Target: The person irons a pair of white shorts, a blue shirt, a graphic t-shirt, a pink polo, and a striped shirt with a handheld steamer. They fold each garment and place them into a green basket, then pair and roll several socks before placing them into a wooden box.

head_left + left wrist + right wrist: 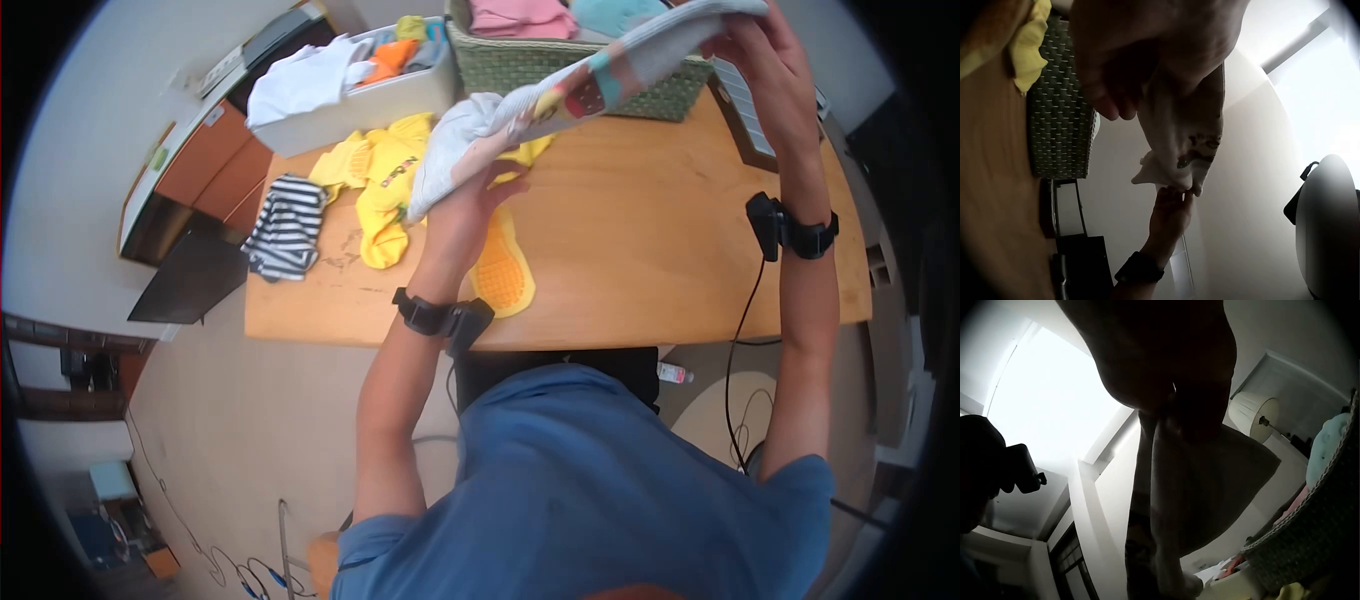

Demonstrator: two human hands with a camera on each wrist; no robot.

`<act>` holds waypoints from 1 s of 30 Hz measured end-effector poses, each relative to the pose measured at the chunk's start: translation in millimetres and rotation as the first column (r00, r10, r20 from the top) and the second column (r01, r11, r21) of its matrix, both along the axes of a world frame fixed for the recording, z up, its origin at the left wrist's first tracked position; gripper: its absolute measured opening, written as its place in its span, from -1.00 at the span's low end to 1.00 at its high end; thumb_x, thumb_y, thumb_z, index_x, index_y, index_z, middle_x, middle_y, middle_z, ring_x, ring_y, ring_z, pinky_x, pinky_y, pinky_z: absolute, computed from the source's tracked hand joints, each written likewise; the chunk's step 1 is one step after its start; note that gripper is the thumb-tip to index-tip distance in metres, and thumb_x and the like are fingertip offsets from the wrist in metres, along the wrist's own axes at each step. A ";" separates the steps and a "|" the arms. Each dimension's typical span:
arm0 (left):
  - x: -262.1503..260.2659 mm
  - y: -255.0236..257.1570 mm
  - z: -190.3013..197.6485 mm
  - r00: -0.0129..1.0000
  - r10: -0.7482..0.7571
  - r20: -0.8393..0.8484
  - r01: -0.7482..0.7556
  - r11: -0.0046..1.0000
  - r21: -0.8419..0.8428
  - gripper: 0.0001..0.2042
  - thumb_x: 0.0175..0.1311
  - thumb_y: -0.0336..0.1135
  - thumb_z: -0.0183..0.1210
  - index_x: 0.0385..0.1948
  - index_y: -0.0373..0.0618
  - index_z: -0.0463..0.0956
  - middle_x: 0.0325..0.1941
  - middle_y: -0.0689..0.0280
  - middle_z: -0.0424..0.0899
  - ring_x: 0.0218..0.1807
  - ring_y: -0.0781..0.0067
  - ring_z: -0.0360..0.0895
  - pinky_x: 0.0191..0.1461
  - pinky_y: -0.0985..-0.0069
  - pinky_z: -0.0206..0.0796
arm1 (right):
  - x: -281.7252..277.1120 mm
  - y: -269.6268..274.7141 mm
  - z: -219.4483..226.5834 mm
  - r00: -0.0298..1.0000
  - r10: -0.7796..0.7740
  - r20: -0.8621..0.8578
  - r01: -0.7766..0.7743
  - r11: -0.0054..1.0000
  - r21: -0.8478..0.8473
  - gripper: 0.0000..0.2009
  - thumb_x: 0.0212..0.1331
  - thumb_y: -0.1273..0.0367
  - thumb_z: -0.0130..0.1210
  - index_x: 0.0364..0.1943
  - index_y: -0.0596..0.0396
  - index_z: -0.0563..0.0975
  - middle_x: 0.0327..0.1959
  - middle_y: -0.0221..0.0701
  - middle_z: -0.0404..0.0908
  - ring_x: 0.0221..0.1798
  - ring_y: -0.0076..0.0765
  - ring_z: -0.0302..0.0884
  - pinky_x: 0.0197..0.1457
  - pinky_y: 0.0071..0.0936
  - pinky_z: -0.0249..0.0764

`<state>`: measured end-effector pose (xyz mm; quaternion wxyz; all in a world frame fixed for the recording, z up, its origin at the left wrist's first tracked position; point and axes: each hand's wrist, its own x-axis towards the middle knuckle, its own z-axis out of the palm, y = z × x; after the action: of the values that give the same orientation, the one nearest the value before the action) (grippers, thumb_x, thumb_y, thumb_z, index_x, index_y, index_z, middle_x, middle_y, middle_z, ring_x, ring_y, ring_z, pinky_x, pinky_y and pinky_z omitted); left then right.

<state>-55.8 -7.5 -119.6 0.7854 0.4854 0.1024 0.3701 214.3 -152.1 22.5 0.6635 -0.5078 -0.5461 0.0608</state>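
Note:
A light grey garment with a colourful print stretches in the air between both hands, above the table. My left hand grips its near left end; in the left wrist view the curled fingers are dark against the cloth. Up at the right, my right hand pinches the other end. From the right wrist view the cloth hangs in folds below that hand. Yellow clothing lies on the table just left of and behind the left hand, and a yellow piece with an orange patch lies beside the left wrist.
Black-and-white striped clothing lies at the left of the wooden table. Behind stand a white bin of clothes and a green woven basket with pink and light-blue cloth. A framed object stands near the right edge.

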 end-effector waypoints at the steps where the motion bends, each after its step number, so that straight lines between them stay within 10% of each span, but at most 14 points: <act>1: 2.6 -1.0 -1.8 0.995 -0.069 -0.065 0.069 0.998 0.002 -0.74 0.50 -0.24 0.02 0.07 -0.15 0.46 -0.04 0.25 0.60 -0.10 0.40 0.58 -0.06 0.40 0.51 | 23.6 -21.4 -6.9 0.998 -0.066 -0.009 0.066 0.997 -0.045 -0.76 0.46 0.34 -0.04 0.08 0.09 0.50 -0.13 -0.45 0.60 -0.18 -0.60 0.55 -0.13 -0.60 0.50; 5: 10.7 -0.2 -18.7 0.873 -0.234 -0.428 0.282 0.958 0.052 -0.80 0.49 -0.24 0.05 -0.09 -0.17 0.54 -0.32 0.30 0.65 -0.36 0.47 0.59 -0.24 0.53 0.46 | 63.0 -82.3 -51.5 0.968 -0.195 0.157 0.236 0.923 -0.303 -0.75 0.38 0.29 0.06 -0.01 0.15 0.52 -0.36 -0.59 0.50 -0.40 -0.68 0.42 -0.30 -0.65 0.40; 10: 25.9 -4.7 -27.8 0.741 0.088 -0.665 0.409 0.727 0.552 -0.80 0.36 -0.25 0.19 -0.21 -0.21 0.58 -0.36 0.39 0.62 -0.33 0.63 0.52 -0.20 0.61 0.42 | 84.3 -134.2 -146.7 0.948 -0.203 0.245 0.318 0.602 -0.732 -0.78 0.29 0.39 0.13 -0.03 0.15 0.51 -0.39 -0.55 0.45 -0.41 -0.65 0.35 -0.30 -0.62 0.35; 12: 34.0 -9.2 -30.3 0.764 0.116 -0.635 0.422 0.655 0.627 -0.79 0.26 -0.30 0.24 -0.17 -0.23 0.58 -0.35 0.35 0.64 -0.29 0.48 0.58 -0.15 0.53 0.45 | 81.7 -143.3 -164.2 0.923 -0.233 0.305 0.383 0.621 -0.684 -0.74 0.24 0.42 0.15 -0.01 0.15 0.50 -0.35 -0.48 0.46 -0.34 -0.59 0.39 -0.24 -0.59 0.38; 15: 44.3 -11.1 -48.6 0.873 0.315 -0.372 0.349 0.128 0.928 -0.77 0.20 -0.36 0.22 -0.15 -0.22 0.59 -0.29 0.19 0.65 -0.20 0.20 0.62 -0.05 0.40 0.46 | 53.8 -147.3 -164.5 0.895 -0.235 0.379 0.435 0.644 -0.629 -0.68 0.14 0.45 0.19 0.01 0.13 0.50 -0.23 -0.36 0.49 -0.13 -0.39 0.46 -0.06 -0.47 0.42; 18: 55.3 -3.4 -62.4 0.749 0.482 -0.453 0.520 -0.004 0.854 -0.75 0.16 -0.41 0.17 -0.12 -0.20 0.59 -0.23 0.05 0.62 -0.10 -0.02 0.59 0.04 0.29 0.44 | 31.4 -149.4 -167.6 0.867 -0.069 0.493 0.410 0.661 -0.628 -0.69 0.12 0.45 0.19 -0.02 0.14 0.52 -0.17 -0.31 0.52 -0.05 -0.23 0.49 0.03 -0.36 0.43; 21: 62.8 4.1 -57.7 0.713 0.478 -0.512 0.580 0.006 0.814 -0.79 0.21 -0.43 0.14 -0.13 -0.21 0.59 -0.20 0.01 0.63 -0.08 -0.02 0.59 0.05 0.28 0.43 | 31.5 -153.0 -189.3 0.788 0.030 0.616 0.448 0.658 -0.605 -0.73 0.12 0.45 0.18 -0.06 0.16 0.56 -0.13 -0.28 0.55 0.00 -0.10 0.50 0.08 -0.27 0.43; 26: 56.2 7.8 -6.3 0.791 0.323 -0.519 0.412 0.345 0.843 -0.83 0.38 -0.36 0.09 -0.13 -0.25 0.52 -0.24 0.13 0.64 -0.15 0.25 0.62 -0.05 0.38 0.44 | 49.7 -145.6 -202.2 0.794 -0.044 0.606 0.462 0.693 -0.554 -0.80 0.24 0.41 0.12 -0.10 0.18 0.57 -0.17 -0.27 0.56 -0.05 -0.15 0.51 0.07 -0.33 0.42; 30: 50.8 16.8 24.4 0.860 0.228 -0.456 0.271 0.553 0.788 -0.82 0.50 -0.31 0.04 -0.07 -0.22 0.46 -0.29 0.37 0.58 -0.21 0.65 0.51 -0.15 0.64 0.36 | 50.6 -139.8 -182.5 0.969 -0.191 0.158 0.248 0.762 -0.598 -0.80 0.38 0.34 0.04 -0.11 0.21 0.55 -0.27 -0.40 0.55 -0.18 -0.44 0.46 -0.02 -0.51 0.39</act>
<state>-5.0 9.3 -95.2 0.4086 0.8783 0.1122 0.2213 264.8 -291.9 -159.9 0.4405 -0.7580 -0.4619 0.1343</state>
